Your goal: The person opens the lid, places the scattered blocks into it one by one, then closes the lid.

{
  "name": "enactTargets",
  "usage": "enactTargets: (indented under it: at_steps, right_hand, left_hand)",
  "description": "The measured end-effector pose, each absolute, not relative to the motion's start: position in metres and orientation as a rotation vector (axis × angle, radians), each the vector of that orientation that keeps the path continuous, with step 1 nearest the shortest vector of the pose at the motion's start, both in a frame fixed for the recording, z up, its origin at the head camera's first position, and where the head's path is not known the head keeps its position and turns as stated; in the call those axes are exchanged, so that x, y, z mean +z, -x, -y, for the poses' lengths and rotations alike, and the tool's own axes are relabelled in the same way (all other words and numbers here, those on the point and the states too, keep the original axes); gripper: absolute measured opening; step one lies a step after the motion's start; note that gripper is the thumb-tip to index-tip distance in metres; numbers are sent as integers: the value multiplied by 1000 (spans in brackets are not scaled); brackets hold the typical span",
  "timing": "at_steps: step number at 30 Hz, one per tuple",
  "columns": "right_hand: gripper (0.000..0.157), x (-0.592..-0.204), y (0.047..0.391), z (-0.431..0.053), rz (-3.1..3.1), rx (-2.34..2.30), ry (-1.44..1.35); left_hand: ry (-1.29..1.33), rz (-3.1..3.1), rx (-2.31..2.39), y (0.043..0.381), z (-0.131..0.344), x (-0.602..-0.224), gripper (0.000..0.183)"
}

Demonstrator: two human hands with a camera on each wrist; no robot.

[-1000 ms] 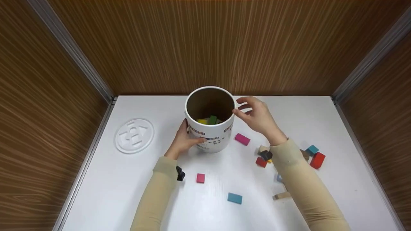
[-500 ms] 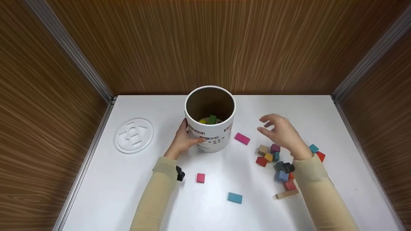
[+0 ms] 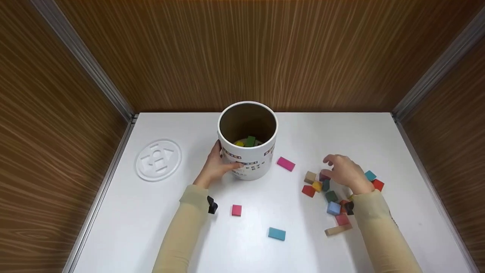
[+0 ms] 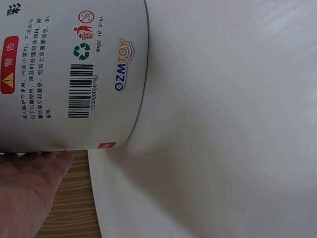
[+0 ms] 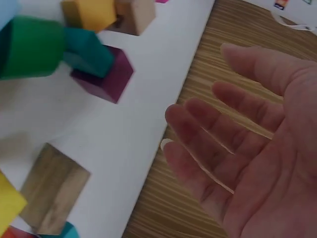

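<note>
Toward the far edge of the white desk (image 3: 121,212), about midway between its far corners, stands a white tub (image 3: 257,155), upright and uncovered; the left hand (image 3: 216,167) grips its left side, fingers against the wall, thumb across the front. Of what is inside, 2 pieces can be made out, 1 yellow block (image 3: 240,143) and 1 green block (image 3: 250,141); more may be hidden. At least 17 blocks lie outside it, so much seems left. Standing apart are 3: a magenta block (image 3: 286,164) beside the tub, and a pink block (image 3: 237,210) and a blue block (image 3: 277,234) toward the near edge. Toward the right edge are 14: 1 beige, 1 purple, 1 amber, 2 teal, 2 red, 1 dark green, 1 light blue, 1 orange, 1 rosy, 1 flat wooden strip (image 3: 338,229), 1 yellow, and 1 brown wooden block (image 5: 54,191) that only the right wrist view shows clearly. Above this group hangs the right hand (image 3: 346,172), its fingers loosely bent and apart, holding nothing. Near the far left corner lies 1 round white disc (image 3: 158,160), probably the tub's lid, not yet on.
</note>
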State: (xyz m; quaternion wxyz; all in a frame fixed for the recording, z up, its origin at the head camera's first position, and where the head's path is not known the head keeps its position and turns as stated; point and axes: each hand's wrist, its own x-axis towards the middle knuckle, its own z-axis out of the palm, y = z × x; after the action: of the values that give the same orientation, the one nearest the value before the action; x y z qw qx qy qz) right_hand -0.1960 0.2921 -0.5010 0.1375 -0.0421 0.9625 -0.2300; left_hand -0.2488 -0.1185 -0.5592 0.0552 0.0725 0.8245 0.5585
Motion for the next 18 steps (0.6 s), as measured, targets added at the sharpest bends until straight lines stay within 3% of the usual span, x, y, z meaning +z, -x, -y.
enactTargets:
  at_steps: [8, 18]
  right_hand:
    - [49, -526, 197, -296, -2625, -640, 32]
    - [38, -541, 202, -298, -2573, -689, 30]
  left_hand:
    - [-191, -2490, 1692, 248, 117, -558, 128]
    - [-195, -2486, 1717, 248, 117, -559, 126]
